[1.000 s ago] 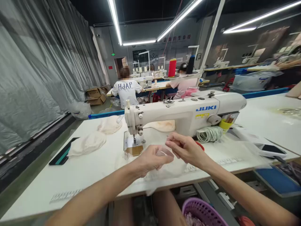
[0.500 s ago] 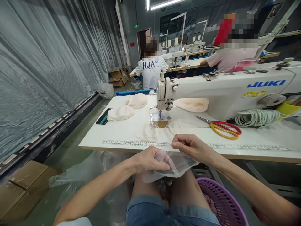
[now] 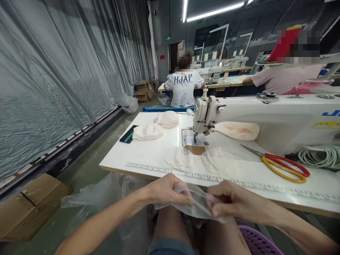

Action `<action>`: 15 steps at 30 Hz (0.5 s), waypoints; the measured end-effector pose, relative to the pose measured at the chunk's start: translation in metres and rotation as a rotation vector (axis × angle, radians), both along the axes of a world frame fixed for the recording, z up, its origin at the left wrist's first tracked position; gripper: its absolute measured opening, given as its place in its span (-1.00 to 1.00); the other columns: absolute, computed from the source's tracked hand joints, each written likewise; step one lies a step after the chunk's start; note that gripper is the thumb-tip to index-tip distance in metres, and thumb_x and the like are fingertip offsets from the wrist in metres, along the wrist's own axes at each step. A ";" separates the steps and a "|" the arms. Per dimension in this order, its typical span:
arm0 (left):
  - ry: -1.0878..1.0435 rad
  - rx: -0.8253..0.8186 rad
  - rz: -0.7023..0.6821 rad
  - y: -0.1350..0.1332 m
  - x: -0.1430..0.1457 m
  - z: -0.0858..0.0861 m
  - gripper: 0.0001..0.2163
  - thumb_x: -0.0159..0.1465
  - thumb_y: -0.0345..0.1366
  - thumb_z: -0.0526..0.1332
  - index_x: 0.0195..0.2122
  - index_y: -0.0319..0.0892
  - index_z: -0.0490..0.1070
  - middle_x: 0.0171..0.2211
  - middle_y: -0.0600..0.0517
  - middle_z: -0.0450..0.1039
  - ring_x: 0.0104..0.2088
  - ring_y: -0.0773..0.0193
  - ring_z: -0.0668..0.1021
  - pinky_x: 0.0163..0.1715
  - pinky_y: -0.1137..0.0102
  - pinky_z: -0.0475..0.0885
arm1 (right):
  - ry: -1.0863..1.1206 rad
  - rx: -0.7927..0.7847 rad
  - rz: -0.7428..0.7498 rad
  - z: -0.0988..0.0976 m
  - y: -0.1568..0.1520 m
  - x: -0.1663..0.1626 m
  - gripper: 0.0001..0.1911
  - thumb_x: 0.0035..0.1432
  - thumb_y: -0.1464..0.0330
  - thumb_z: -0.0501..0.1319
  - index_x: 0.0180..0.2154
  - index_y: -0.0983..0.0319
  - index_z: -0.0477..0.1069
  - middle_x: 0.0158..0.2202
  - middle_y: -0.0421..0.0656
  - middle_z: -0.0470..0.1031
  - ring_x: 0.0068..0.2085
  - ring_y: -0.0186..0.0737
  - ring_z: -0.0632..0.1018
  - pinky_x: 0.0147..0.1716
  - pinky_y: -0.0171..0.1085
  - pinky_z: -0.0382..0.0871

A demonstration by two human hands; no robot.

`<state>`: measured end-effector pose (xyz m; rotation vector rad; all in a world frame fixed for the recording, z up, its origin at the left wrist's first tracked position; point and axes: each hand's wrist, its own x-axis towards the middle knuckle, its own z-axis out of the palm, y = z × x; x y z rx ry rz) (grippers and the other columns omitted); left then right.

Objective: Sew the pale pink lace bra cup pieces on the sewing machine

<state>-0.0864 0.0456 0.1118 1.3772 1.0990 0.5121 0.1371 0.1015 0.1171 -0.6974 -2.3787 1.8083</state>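
Note:
Over my lap, just off the table's front edge, a sheer whitish piece of fabric is stretched between my two hands. My left hand pinches its left part, thumb on top. The right side is gripped by my right hand, fingers curled round it. Beyond them on the white table, thin pale lace pieces lie before the sewing machine. Scissors with red and yellow handles rest to the right. Pale fabric stacks sit at the table's left.
A printed ruler runs along the table's front. Behind the machine's needle lies a peach fabric bundle. A purple basket stands below right, a cardboard box on the floor at left. Two people sit at machines ahead.
My right hand has come down from above the table edge to the sheer fabric and now grips its right side. The left hand keeps its pinch. The view has shifted left.

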 end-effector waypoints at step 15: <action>0.994 1.346 -0.260 0.097 -0.051 -0.014 -0.72 0.34 -0.50 -0.07 -0.28 -0.19 0.44 -0.17 -0.01 0.50 -0.18 0.32 0.49 0.05 0.24 0.17 | 0.099 1.350 -0.253 -0.041 0.065 -0.030 -0.76 0.28 0.43 -0.03 -0.29 0.20 0.40 -0.22 -0.07 0.53 -0.23 -0.18 0.52 -0.26 -0.20 0.39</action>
